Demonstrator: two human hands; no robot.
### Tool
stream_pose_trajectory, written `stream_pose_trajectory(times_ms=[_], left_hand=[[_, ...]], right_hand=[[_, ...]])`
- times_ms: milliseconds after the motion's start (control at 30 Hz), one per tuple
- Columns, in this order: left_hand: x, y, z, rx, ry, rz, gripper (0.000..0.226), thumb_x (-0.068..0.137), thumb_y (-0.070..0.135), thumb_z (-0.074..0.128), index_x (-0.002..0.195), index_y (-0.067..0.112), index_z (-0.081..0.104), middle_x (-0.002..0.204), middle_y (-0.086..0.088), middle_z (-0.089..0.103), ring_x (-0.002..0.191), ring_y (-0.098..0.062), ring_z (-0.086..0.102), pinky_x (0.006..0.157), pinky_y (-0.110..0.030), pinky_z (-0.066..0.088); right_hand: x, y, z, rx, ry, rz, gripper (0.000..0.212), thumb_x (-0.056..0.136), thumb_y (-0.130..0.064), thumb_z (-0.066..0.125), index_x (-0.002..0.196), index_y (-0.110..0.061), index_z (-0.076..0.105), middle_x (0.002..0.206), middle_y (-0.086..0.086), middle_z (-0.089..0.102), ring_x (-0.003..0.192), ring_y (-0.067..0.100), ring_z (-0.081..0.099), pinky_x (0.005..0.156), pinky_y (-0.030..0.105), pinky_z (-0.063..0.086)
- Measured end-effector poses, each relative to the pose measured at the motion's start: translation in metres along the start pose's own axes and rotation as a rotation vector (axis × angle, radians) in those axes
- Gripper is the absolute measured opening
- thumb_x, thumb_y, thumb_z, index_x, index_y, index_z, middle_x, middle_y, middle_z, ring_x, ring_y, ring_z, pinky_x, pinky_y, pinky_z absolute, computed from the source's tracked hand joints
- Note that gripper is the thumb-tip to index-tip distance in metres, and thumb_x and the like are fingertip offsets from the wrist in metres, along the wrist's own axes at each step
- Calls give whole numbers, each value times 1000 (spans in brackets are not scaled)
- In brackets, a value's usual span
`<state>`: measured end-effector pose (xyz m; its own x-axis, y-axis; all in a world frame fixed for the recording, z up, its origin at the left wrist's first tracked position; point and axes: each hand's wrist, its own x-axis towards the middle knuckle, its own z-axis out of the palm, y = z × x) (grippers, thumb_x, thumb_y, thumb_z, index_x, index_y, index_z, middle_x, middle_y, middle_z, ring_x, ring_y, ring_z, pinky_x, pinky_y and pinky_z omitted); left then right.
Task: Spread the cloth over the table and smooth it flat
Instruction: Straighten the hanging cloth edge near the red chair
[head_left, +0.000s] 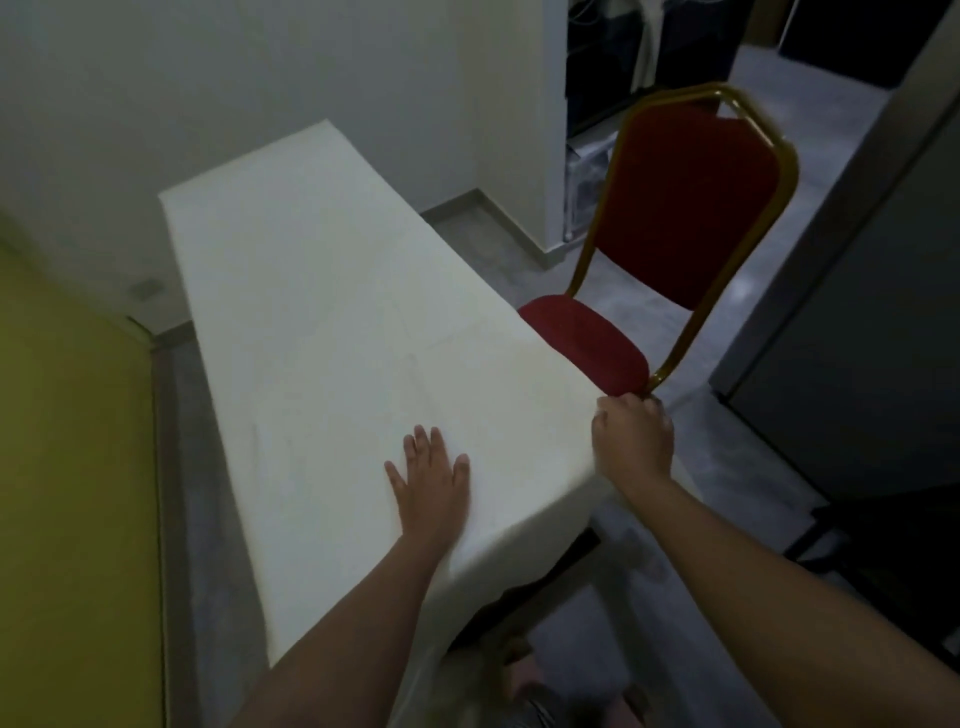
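Observation:
A cream cloth (322, 312) covers the whole long table and hangs over its near edge and sides; faint fold creases cross its top. My left hand (431, 483) lies flat on the cloth near the near right part of the tabletop, fingers spread, palm down. My right hand (634, 441) is at the near right corner, fingers closed on the cloth's edge where it drops over the corner. The table itself is hidden under the cloth except for dark legs below.
A red padded chair with a gold frame (691, 208) stands against the table's right side, its seat (587, 343) touching the cloth. A yellow panel (67, 467) runs along the left. A dark cabinet (857, 312) stands at the right. White walls lie behind.

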<state>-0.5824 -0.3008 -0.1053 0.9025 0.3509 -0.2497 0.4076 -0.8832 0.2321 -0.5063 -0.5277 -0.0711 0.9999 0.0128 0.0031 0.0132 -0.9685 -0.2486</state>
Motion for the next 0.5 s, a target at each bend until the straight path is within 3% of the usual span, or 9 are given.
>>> stream_pose_trajectory(times_ms=[67,167,267,400,500], left_hand=[[8,10,3,10,-4,-7,62,102,42,16,153,14,-4,161,-5,-10,147,-19,-13,117,-50,-12],[26,29,5,23,0,3,62,102,44,14,153,13,-6,161,-5,-12,147,-19,-14,116,-49,-13],[43,52,7,73,4,30,63,102,46,12,153,14,-7,160,-5,-13,147,-20,-14,114,-46,-15],[61,83,8,60,-17,49,65,101,48,12,152,15,-9,160,-4,-15,147,-20,-16,115,-47,-15],[78,111,7,47,-21,49,67,100,51,12,152,15,-9,160,-4,-15,147,-19,-16,117,-50,-12]], right_hand=[[10,-2,8,32,-46,-69,34,96,-30,40,123,-17,55,123,6,59,112,26,51,95,43,38],[17,-6,21,71,-156,-131,52,99,-38,34,146,-14,31,151,5,35,134,24,35,109,42,29],[25,-3,24,105,-163,-113,53,100,-38,31,148,-15,26,154,3,30,132,23,39,103,41,36],[52,10,26,321,-301,-25,44,98,-34,29,140,-24,37,135,7,54,113,26,53,92,45,47],[71,17,27,301,-376,-115,50,100,-36,26,148,-18,27,153,6,33,134,26,37,107,43,36]])
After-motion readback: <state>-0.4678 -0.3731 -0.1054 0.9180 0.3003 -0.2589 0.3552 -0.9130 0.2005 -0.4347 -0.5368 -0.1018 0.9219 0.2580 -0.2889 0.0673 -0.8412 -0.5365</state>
